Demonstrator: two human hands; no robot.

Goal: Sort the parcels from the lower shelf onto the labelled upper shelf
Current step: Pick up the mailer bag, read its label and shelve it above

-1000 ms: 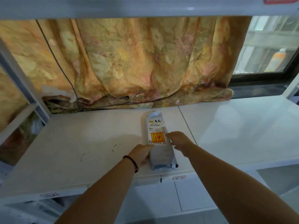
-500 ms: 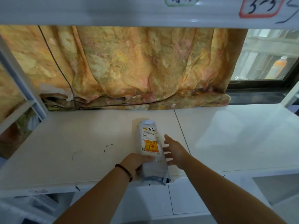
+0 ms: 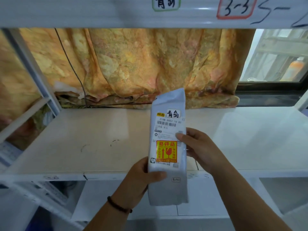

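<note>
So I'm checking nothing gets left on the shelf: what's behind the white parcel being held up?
Behind the white plastic parcel lie bare white shelf board and orange floral curtain. The strip it covers, and the fingers behind it of both the left hand and the right hand, are hidden.

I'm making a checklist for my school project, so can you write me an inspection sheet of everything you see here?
Surface: white shelf, a few dark scuff marks.
Job's things: one grey parcel, lifted upright, handwritten tag and orange fragile sticker; upper shelf edge carries a green-framed label and a red-framed "3-3" label.
Clutter: nothing seen.
Hands: left hand grips the parcel's lower left; right hand holds its right side.
Cables: one thin dark cable hanging over the curtain.
Surroundings: orange floral curtain, window at right.
</note>
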